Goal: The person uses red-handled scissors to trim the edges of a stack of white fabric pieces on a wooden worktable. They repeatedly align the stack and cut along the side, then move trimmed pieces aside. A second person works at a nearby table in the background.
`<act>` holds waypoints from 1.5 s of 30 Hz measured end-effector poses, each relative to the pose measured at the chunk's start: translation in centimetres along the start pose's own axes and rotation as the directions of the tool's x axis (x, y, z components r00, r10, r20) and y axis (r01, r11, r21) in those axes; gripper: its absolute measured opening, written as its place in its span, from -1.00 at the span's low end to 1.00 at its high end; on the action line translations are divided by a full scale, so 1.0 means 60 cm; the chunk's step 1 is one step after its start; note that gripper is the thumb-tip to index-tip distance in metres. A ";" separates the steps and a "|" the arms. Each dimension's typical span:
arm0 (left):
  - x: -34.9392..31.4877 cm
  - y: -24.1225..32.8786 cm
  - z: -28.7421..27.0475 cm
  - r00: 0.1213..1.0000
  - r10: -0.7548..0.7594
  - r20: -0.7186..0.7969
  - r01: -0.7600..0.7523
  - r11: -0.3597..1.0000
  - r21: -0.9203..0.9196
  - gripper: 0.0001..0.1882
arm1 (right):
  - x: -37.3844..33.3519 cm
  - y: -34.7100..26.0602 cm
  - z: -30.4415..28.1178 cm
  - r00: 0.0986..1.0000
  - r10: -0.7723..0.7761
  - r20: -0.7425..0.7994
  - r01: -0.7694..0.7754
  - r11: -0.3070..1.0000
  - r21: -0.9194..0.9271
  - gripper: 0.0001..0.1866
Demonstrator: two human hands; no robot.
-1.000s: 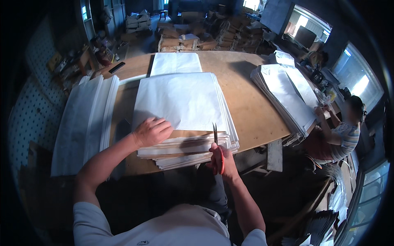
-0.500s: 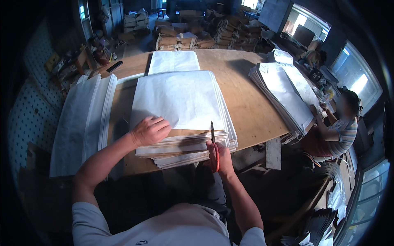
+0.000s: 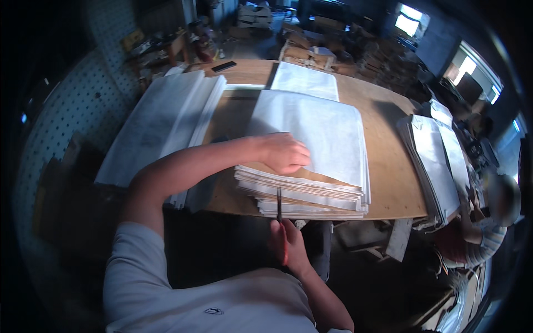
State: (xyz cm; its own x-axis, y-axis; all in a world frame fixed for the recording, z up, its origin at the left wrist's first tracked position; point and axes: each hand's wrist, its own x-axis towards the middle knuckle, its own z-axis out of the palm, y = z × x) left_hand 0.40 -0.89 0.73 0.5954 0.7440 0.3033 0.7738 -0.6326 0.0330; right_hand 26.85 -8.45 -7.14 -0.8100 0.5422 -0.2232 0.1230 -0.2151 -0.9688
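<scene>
While white sheets (image 3: 161, 114) are lying leftmost, the left hand (image 3: 283, 154), fingers curled, is resting at the stack's (image 3: 325, 130) front; whether it is pinching paper, I cannot tell. Closed fist: the right hand (image 3: 295, 245) is gripping scissors (image 3: 280, 210), tips pointing stackward. My judgement: best be steadying paper, keeping blades clear. Rightmost, another pile (image 3: 430, 152) is lying.

A pale wall (image 3: 61, 119) with dark dots lines the left side. Bright windows (image 3: 408, 24) stand at upper right; the floor (image 3: 254, 48) lies in shadow.
</scene>
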 end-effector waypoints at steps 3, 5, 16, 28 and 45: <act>0.008 -0.011 -0.006 0.991 -0.028 0.131 0.033 0.999 -0.031 -0.88 | 0.060 -0.012 0.053 0.999 -0.017 0.044 0.023 0.989 -0.146 -0.52; 0.018 -0.010 -0.009 0.989 -0.025 0.148 0.031 0.999 -0.037 -0.89 | 0.088 -0.023 0.070 1.000 -0.005 0.011 0.007 0.992 -0.123 -0.48; 0.016 -0.013 0.002 0.989 -0.021 0.148 0.030 0.998 -0.061 -0.90 | 0.192 0.023 0.116 0.990 -0.115 -0.082 0.090 0.962 -0.259 -0.36; 0.012 -0.016 0.004 0.990 -0.004 0.140 0.016 0.997 -0.081 -0.89 | 0.191 0.006 0.124 0.996 -0.075 -0.045 0.065 0.980 -0.186 -0.34; 0.145 -0.125 -0.169 0.973 -0.227 0.040 0.229 0.971 -0.072 -0.88 | -0.061 -0.011 -0.022 0.994 0.109 0.002 -0.109 0.994 0.009 -0.56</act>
State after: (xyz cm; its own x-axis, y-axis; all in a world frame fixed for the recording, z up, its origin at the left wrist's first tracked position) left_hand -2.40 8.16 12.77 0.4123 0.8761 0.2500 0.8721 -0.4589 0.1698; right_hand 30.49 -9.22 -5.80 -0.7928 0.5143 -0.3269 0.2050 -0.2802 -0.9378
